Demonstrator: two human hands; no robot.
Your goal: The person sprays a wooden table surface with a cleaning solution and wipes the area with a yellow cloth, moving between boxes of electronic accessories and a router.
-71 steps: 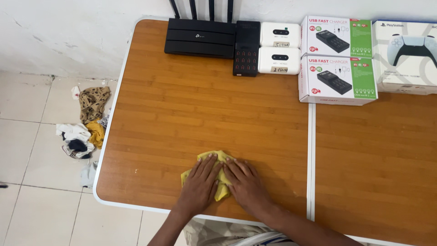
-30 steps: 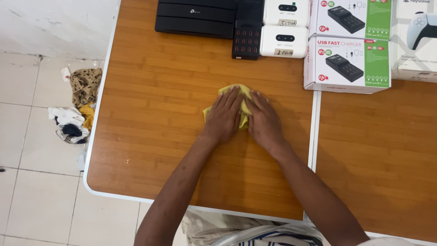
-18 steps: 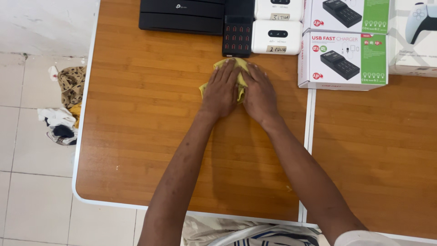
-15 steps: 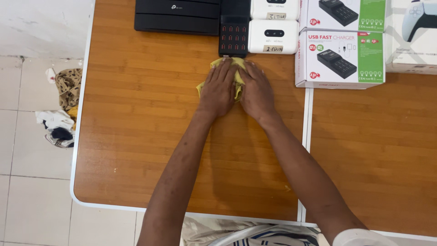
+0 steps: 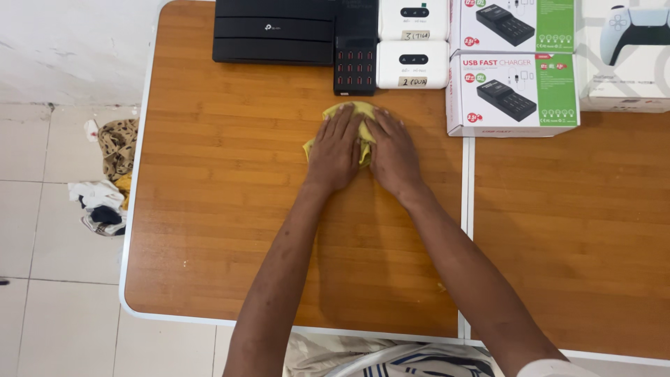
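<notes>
A: Hands status?

B: Both flat, palms down, fingers extended, pressing the yellow cloth onto the bench. Left hand and right hand side by side, thumbs nearly touching. No fingers curled round it, just pressing.

A: Cloth position?

B: Far half of the bench, just short of the black multi-port charger. Can't tell whether it touches it. Mostly covered by the hands: only the far edge, a strip between the hands and a corner at the left show. Can't judge its shape or folds.

A: Anything else cut off?

B: Back row runs out of frame at the top: black router, two white pocket devices, two white-and-green boxes, and a white controller box clipped at the right edge too. Second bench butts up on the right. Rag pile on the floor at left, items hard to separate.
</notes>
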